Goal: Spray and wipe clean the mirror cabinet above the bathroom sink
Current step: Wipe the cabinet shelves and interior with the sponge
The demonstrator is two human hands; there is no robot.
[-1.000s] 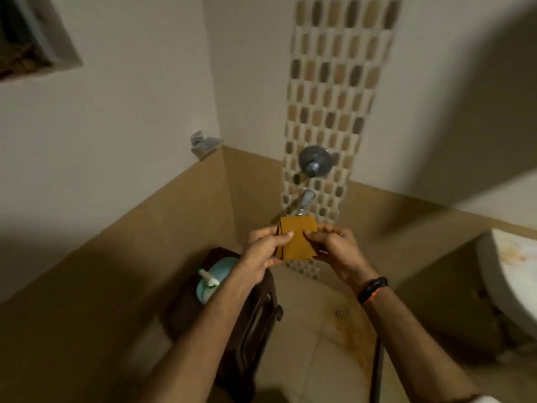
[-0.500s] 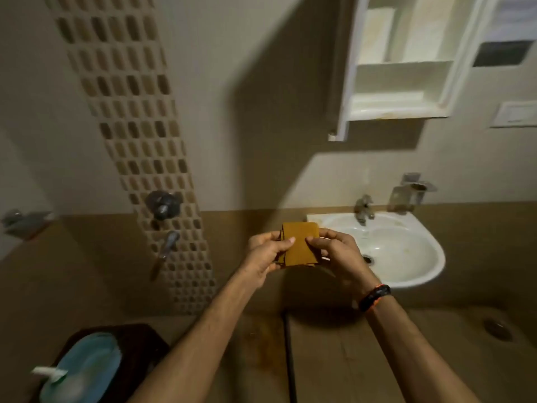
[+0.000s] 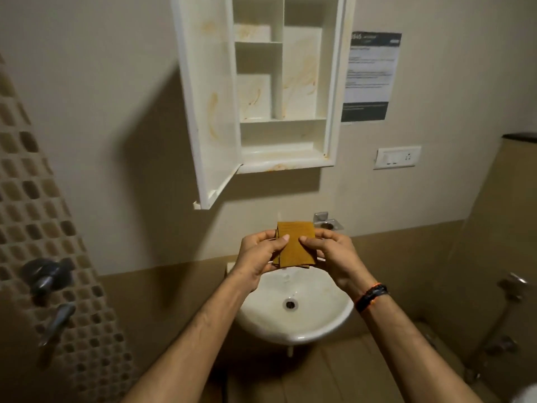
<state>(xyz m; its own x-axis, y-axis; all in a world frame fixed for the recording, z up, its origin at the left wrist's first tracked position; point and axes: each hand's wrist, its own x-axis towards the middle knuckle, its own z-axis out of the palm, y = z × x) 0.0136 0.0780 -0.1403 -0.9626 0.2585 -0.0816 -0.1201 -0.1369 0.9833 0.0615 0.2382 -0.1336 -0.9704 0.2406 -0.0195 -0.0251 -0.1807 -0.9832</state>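
**Folded cloth held in both hands below the open cabinet**

Our grip is a two-handed pinch: the left hand (image 3: pixel 259 254) and the right hand (image 3: pixel 331 253) each have thumb on the front face and fingers curled behind a folded mustard-yellow cloth (image 3: pixel 295 245), one at each side edge. Both hands are closed on it, at the centre of the frame, just above the white wash basin (image 3: pixel 293 312).

We judge the cloth light, soft and limp; only the folding keeps it flat. It should be held by the edges, or bunched into the palm for wiping, and it is neither fragile nor slippery.

Further out, the mirror cabinet (image 3: pixel 283 82) hangs at upper centre, its door (image 3: pixel 206 106) swung open to the left, with orange stains on the shelves and the door's inner face. No spray bottle shows.
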